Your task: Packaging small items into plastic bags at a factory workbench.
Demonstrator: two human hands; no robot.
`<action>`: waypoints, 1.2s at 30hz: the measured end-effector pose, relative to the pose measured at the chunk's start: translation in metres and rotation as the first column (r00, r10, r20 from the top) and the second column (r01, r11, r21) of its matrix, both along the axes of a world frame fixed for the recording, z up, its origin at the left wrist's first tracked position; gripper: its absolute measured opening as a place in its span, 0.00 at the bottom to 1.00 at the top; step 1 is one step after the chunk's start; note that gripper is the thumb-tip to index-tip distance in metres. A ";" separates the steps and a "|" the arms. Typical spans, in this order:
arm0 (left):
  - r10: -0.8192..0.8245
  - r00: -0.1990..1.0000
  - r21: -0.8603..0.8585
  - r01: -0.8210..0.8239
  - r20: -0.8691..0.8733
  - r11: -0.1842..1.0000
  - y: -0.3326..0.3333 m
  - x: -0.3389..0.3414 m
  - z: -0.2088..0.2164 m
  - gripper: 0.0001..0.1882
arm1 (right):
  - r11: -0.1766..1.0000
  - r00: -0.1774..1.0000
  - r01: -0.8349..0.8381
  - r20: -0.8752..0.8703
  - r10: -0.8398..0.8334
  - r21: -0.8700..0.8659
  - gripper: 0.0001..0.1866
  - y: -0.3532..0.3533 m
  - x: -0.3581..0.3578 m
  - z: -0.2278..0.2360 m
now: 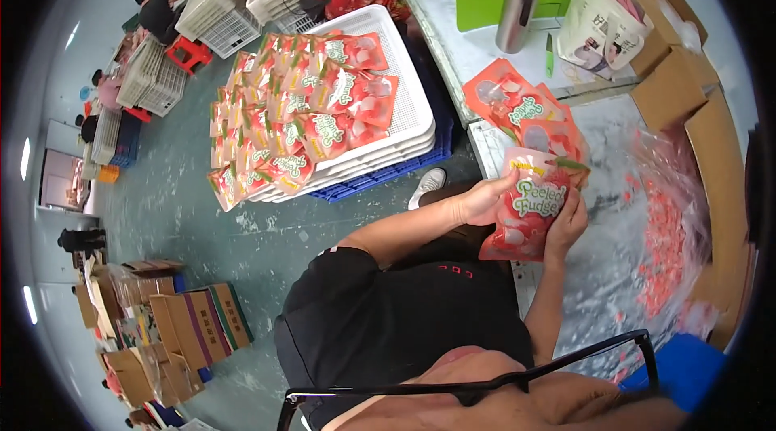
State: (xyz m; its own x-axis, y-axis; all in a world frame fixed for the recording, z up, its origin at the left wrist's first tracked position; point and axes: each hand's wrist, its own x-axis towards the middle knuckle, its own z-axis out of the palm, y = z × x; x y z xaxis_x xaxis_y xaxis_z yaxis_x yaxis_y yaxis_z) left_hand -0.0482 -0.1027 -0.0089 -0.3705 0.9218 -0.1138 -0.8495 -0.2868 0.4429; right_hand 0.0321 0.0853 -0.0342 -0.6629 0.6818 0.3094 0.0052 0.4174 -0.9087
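Observation:
A red and pink candy pouch (525, 225) with a printed front is held upright over the table edge, both my hands on it. My left hand (485, 201) pinches its left side, thumb on the front. On the lower right side, my right hand (568, 222) has its fingers wrapped round the edge. Just beyond lie several similar pouches (503, 96), overlapping one another on the table. Whether the held pouch is sealed or filled I cannot tell. To the left, many filled pouches (279, 104) lie in rows on a white perforated tray (408, 75).
A steel flask (518, 9), a green-handled knife (550, 56) and a white bag (602, 23) stand or lie at the table's far end. Small red wrapped pieces (663, 253) lie in clear plastic beside a cardboard box (711, 229). Boxes (190, 326) stand on the left floor; people work beyond.

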 end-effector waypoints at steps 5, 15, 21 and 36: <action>0.412 0.911 0.057 -0.413 0.031 0.909 -0.024 -0.048 -0.012 0.40 | 0.994 0.999 -0.040 0.005 0.040 0.098 0.12 0.000 -0.042 0.016; -0.423 -0.093 0.338 -0.761 -0.901 -0.554 -0.193 -0.218 -0.046 0.43 | 0.899 0.947 -0.124 0.222 0.234 -0.420 0.09 0.042 0.052 -0.049; -0.963 -0.087 0.275 -0.961 -0.256 0.014 -0.192 -0.264 -0.110 0.35 | 0.999 0.950 0.040 0.311 -0.038 -0.001 0.08 0.063 0.066 -0.071; -0.726 -0.439 0.212 -0.897 -0.529 0.388 -0.087 -0.251 -0.071 0.25 | 0.864 0.777 0.067 0.517 -0.360 0.499 0.24 0.059 0.010 -0.045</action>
State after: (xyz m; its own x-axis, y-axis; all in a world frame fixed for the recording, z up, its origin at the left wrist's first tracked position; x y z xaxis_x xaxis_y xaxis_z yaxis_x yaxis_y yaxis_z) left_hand -0.2994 -0.1895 -0.0800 -0.6697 0.5621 0.4853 0.6531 0.7568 0.0248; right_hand 0.0422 0.1440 -0.0796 -0.6626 0.7181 0.2128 0.6014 0.6794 -0.4204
